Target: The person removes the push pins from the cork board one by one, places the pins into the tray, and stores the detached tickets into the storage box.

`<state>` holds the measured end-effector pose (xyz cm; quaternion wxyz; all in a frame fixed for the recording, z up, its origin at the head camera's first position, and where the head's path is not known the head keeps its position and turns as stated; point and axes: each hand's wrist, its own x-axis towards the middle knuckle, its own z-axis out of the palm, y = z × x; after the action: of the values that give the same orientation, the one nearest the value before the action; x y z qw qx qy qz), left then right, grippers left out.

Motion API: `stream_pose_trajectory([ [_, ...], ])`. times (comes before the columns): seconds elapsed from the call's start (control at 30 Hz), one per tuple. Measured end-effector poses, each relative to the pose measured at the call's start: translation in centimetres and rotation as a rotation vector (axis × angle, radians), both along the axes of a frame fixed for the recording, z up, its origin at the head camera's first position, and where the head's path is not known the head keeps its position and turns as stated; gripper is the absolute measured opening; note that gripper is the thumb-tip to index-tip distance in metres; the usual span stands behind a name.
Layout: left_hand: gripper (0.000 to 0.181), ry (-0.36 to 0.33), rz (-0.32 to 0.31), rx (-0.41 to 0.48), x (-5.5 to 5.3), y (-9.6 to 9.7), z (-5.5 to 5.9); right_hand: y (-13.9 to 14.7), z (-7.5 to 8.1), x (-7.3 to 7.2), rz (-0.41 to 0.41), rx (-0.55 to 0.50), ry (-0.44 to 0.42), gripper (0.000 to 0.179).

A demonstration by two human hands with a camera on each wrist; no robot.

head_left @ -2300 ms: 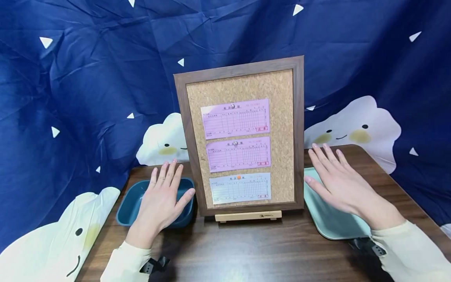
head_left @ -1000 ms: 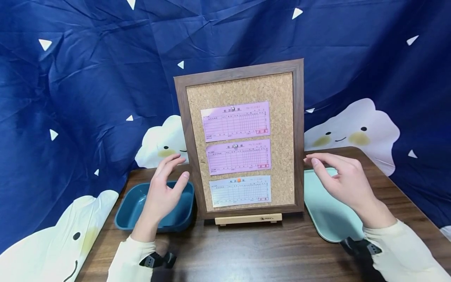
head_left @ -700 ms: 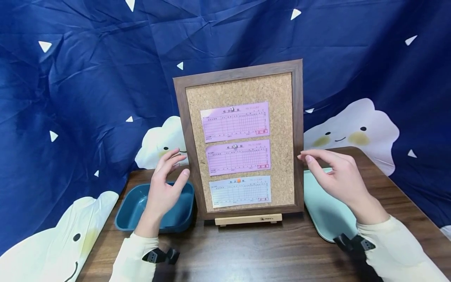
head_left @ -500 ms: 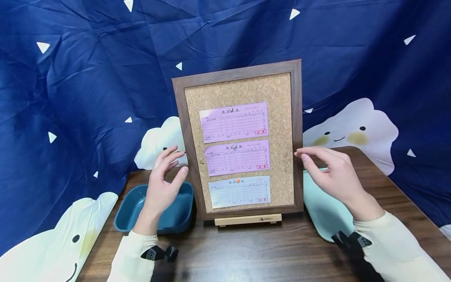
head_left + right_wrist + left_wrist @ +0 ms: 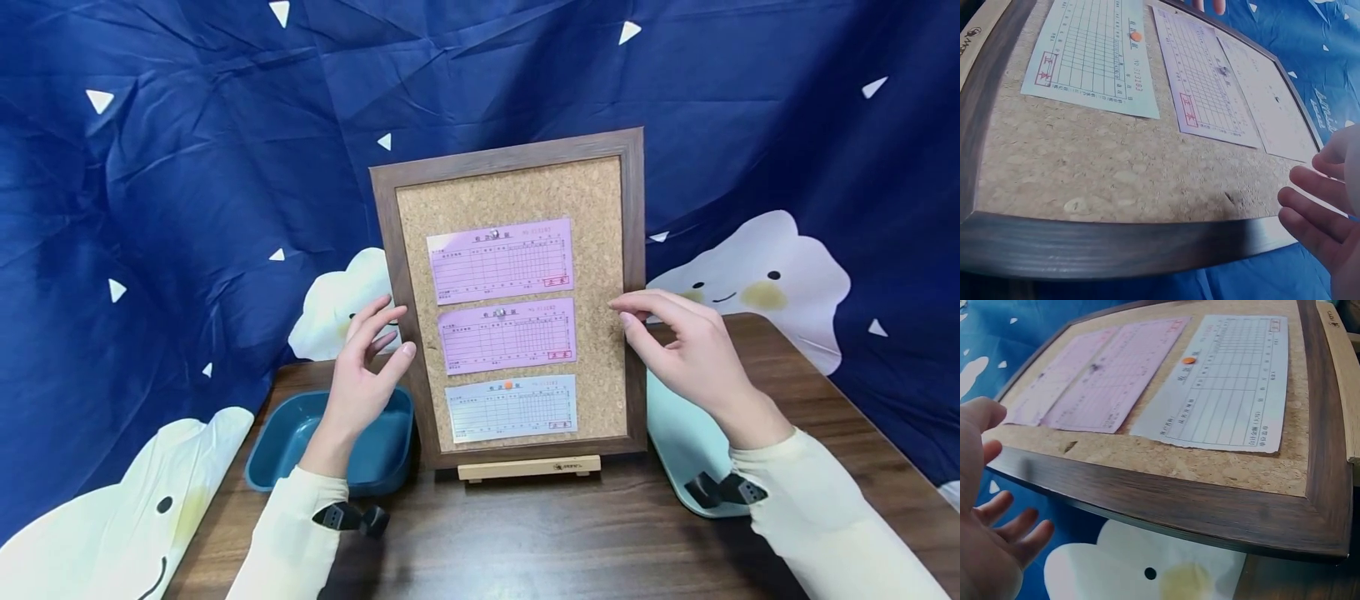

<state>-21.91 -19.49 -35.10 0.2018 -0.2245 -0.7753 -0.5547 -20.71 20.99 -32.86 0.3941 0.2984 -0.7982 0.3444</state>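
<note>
A framed cork board [image 5: 600,250] stands upright in the middle, carrying an upper pink receipt slip [image 5: 498,265], a second pink slip [image 5: 510,343] and a pale blue slip [image 5: 513,414]. Silvery pushpins hold both pink ones; an orange pin [image 5: 1189,360] holds the blue one. My left hand [image 5: 362,375], fingers loosely bent, hovers at the frame's left side and holds nothing. At the opposite side, my right hand [image 5: 693,358] reaches over the frame's edge, its bent index finger and thumb near each other with nothing between them. Whether either hand touches the frame I cannot tell.
Below my left hand sits a dark blue bin [image 5: 285,442]. A mint green tray [image 5: 686,454] lies below my right hand. The board rests on a small wooden stand [image 5: 528,468] on the wood-grain table [image 5: 525,542]. A blue curtain [image 5: 225,167] with white clouds hangs behind.
From flat with spread fingers, both hands have turned and bent their fingers. They have moved inward to the board's sides, the right one further, over the frame. Board and slips stay put.
</note>
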Motion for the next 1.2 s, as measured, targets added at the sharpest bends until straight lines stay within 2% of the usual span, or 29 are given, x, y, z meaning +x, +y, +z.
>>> stream_pose_trajectory([
  [0.2,0.05,0.0,-0.047,0.067,-1.0,0.2,0.1,-0.7,0.6,-0.7,0.025,0.017,0.006,0.021],
  [0.33,0.05,-0.013,-0.048,0.094,-1.4,0.5,0.1,-1.1,1.0,-1.1,0.049,0.024,0.008,0.021],
  [0.57,0.051,-0.016,-0.031,0.071,-2.0,0.8,0.4,-2.4,1.3,-2.1,0.091,-0.003,0.056,0.022],
  [0.77,0.053,-0.022,-0.034,0.054,-2.3,1.1,1.0,-3.5,1.6,-2.9,0.101,0.004,0.056,0.021],
  [1.07,0.054,-0.007,-0.031,0.086,-2.7,1.8,2.0,-4.3,2.8,-3.6,0.106,0.02,0.022,0.021],
  [1.2,0.054,-0.023,-0.049,0.088,-3.0,1.7,2.6,-4.7,3.0,-3.9,0.122,0.01,0.026,0.021],
])
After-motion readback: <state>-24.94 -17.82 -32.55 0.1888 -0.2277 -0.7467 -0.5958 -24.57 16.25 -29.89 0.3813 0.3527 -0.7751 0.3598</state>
